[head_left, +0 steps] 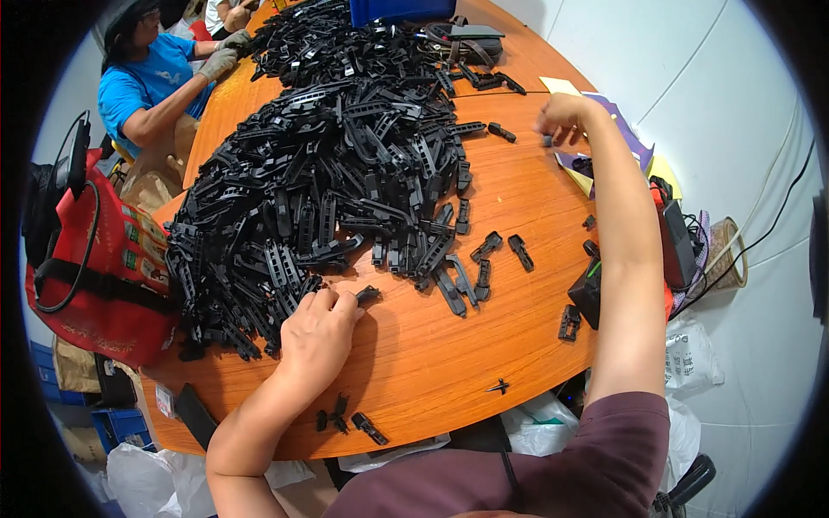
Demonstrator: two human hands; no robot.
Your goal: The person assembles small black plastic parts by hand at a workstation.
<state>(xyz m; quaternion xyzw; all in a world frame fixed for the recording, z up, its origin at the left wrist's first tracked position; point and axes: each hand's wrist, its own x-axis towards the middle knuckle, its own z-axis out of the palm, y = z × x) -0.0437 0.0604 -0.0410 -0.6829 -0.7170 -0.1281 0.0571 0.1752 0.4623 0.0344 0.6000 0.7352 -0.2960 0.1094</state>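
Observation:
My left hand (318, 335) is closed on a small black plastic part (369, 295), held by the fingertips just above the table, at the near edge of a big heap of black plastic parts (328, 173). Out at the far right, my right hand (566, 117) hangs over the table edge with its fingers bent and apart. A small dark piece (547, 141) shows by its fingertips; whether they touch it I cannot make out. Several loose black parts (521, 252) lie between the heap and my right arm.
A blue bin (401, 10) and a black bag (466, 43) stand at the back. Across on the left a gloved co-worker (160, 86) handles parts. A red bag (104, 268) borders the left edge; purple and yellow sheets (635, 134) and a black box (586, 289) line the right.

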